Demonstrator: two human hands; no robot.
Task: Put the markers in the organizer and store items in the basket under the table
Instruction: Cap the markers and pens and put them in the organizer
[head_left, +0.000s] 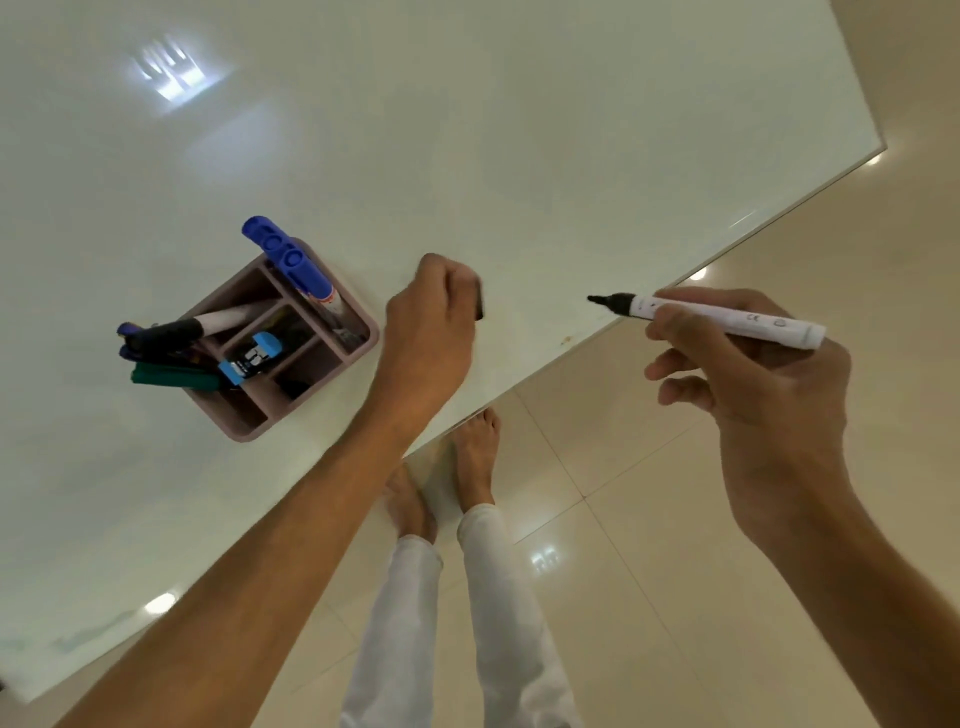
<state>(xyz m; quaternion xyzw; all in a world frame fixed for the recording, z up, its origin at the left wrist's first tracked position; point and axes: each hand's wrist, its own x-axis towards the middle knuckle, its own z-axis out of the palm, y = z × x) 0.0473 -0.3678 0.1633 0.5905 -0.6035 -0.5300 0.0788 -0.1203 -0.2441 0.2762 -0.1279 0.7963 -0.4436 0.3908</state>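
A mauve organizer (358, 338) with several compartments stands on the white table (467, 130). It holds blue-capped markers (288, 254), a black-capped marker (171, 330), a green marker (171, 376) and a small blue stapler (249, 358). My right hand (753, 374) grips an uncapped white marker (727, 314) with a black tip pointing left, over the table's edge. My left hand (431, 322) hovers right of the organizer, fingers curled round a small black thing (479, 304), apparently the marker's cap, mostly hidden.
The table's edge runs diagonally from lower left to upper right (727, 249). Beige tiled floor (649, 493) lies beyond it. My bare feet (472, 457) and white trouser legs stand beside the table. No basket is in view.
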